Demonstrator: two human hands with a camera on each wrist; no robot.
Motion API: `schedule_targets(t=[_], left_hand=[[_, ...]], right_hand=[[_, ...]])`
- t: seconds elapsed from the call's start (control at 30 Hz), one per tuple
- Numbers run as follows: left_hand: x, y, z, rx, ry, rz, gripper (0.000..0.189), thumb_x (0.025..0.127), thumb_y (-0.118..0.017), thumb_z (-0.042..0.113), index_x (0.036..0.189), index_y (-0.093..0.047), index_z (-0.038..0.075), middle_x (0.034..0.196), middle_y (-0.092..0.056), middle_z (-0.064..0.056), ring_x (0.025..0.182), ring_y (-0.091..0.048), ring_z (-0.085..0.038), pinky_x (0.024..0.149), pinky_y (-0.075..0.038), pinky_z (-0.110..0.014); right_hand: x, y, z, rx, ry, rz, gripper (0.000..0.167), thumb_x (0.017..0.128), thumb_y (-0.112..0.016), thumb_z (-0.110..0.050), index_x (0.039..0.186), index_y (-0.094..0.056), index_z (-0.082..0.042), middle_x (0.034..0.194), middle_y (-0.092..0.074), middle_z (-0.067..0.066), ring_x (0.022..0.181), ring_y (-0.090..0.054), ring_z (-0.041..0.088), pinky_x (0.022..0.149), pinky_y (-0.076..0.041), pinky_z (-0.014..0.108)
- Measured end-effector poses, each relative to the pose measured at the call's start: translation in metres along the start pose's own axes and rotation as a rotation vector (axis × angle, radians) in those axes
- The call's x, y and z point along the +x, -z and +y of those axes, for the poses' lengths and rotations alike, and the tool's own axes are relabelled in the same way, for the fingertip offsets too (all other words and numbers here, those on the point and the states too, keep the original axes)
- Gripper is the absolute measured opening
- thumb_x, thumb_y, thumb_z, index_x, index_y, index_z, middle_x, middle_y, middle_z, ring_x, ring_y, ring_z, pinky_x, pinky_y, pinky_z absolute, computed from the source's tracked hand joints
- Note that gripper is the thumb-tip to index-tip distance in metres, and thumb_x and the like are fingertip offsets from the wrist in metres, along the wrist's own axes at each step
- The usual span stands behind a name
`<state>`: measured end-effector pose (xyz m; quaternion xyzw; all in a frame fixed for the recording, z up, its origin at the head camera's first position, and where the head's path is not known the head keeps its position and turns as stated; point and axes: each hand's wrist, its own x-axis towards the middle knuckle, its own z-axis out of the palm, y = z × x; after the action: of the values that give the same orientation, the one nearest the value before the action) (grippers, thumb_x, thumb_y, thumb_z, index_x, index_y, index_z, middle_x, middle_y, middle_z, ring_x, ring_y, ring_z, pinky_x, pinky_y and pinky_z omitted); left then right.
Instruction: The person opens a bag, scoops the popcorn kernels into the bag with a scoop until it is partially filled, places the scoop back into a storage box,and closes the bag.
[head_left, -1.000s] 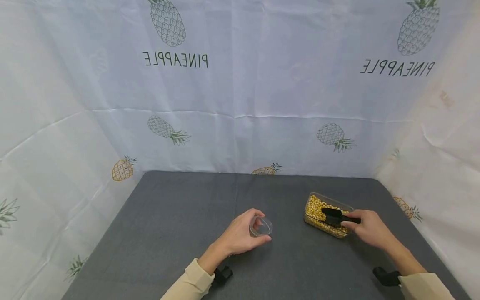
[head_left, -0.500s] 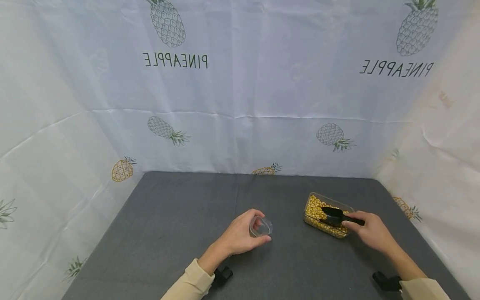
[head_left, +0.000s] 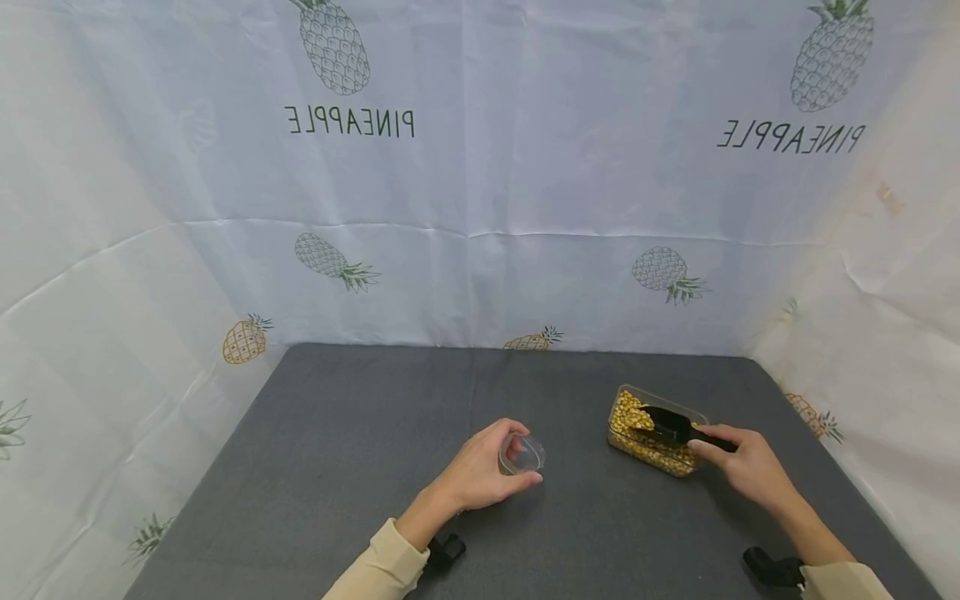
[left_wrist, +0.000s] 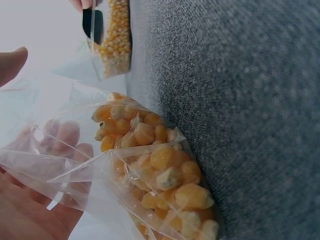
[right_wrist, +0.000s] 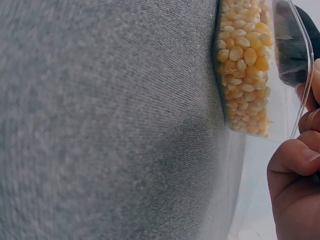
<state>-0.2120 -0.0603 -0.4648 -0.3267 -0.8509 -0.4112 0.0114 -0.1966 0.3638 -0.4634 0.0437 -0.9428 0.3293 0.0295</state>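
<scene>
A dark gray tabletop [head_left: 352,450] is spreading out, and a creased, pale cloth [head_left: 517,167] is hanging behind it and along its left and right sides. High above the tabletop's far edge, large pineapple outlines [head_left: 335,47] are topping mirrored lettering [head_left: 350,122]; nearer that edge, smaller gray pineapples [head_left: 320,254] are tilting. A yellow pineapple [head_left: 528,342] is peeking over it.

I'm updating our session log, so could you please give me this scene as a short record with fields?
Left hand: curled round the mouth of a plastic bag
Bag contents: corn kernels
Right hand: grips a black scoop by its handle
Clear container: right of the bag, holding corn kernels
Scoop blade: over the container
Table: dark grey
Backdrop: white, pineapple print
</scene>
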Motion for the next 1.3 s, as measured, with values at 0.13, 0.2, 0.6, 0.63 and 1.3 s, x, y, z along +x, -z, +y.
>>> schedule_targets(t=[0.13, 0.2, 0.6, 0.63, 1.3], left_hand=[[0.000, -0.001, -0.001, -0.003, -0.007, 0.001, 0.058, 0.089, -0.079, 0.041, 0.131, -0.058, 0.007, 0.104, -0.063, -0.004, 0.085, -0.053, -0.004, 0.076, -0.048, -0.025], [0.000, -0.001, -0.001, -0.003, -0.010, 0.001, 0.058, 0.089, -0.079, 0.041, 0.131, -0.058, 0.007, 0.104, -0.063, -0.004, 0.085, -0.053, -0.003, 0.076, -0.047, -0.025], [-0.001, -0.003, -0.002, -0.006, -0.015, 0.003, 0.058, 0.089, -0.079, 0.040, 0.131, -0.057, 0.007, 0.104, -0.063, -0.005, 0.084, -0.053, -0.003, 0.075, -0.047, -0.024], [-0.001, -0.003, -0.002, -0.008, -0.013, 0.003, 0.058, 0.089, -0.079, 0.041, 0.131, -0.058, 0.007, 0.105, -0.063, -0.005, 0.085, -0.053, -0.004, 0.075, -0.047, -0.024], [0.000, -0.001, 0.000, -0.014, 0.006, -0.007, 0.057, 0.089, -0.079, 0.040, 0.131, -0.057, 0.007, 0.106, -0.063, -0.007, 0.087, -0.053, -0.005, 0.078, -0.048, -0.026]], right_hand=[[-0.002, 0.000, 0.000, 0.023, -0.023, -0.006, 0.057, 0.102, -0.063, -0.036, 0.134, -0.059, 0.012, 0.136, -0.049, 0.042, 0.124, -0.044, 0.062, 0.088, -0.047, 0.066], [-0.003, 0.000, 0.000, 0.039, -0.033, -0.007, 0.058, 0.103, -0.063, -0.036, 0.134, -0.058, 0.012, 0.138, -0.046, 0.043, 0.126, -0.042, 0.063, 0.089, -0.045, 0.068], [-0.008, -0.001, -0.005, 0.102, -0.020, 0.029, 0.053, 0.104, -0.062, -0.032, 0.136, -0.057, 0.010, 0.142, -0.044, 0.042, 0.129, -0.038, 0.063, 0.091, -0.043, 0.070], [-0.009, -0.001, -0.007, 0.102, -0.014, 0.034, 0.052, 0.104, -0.062, -0.031, 0.136, -0.058, 0.010, 0.142, -0.044, 0.042, 0.129, -0.038, 0.062, 0.091, -0.043, 0.069], [-0.005, -0.007, -0.039, 0.135, 0.077, 0.111, 0.043, 0.101, -0.065, -0.020, 0.134, -0.061, 0.007, 0.139, -0.052, 0.036, 0.120, -0.053, 0.053, 0.083, -0.053, 0.054]])
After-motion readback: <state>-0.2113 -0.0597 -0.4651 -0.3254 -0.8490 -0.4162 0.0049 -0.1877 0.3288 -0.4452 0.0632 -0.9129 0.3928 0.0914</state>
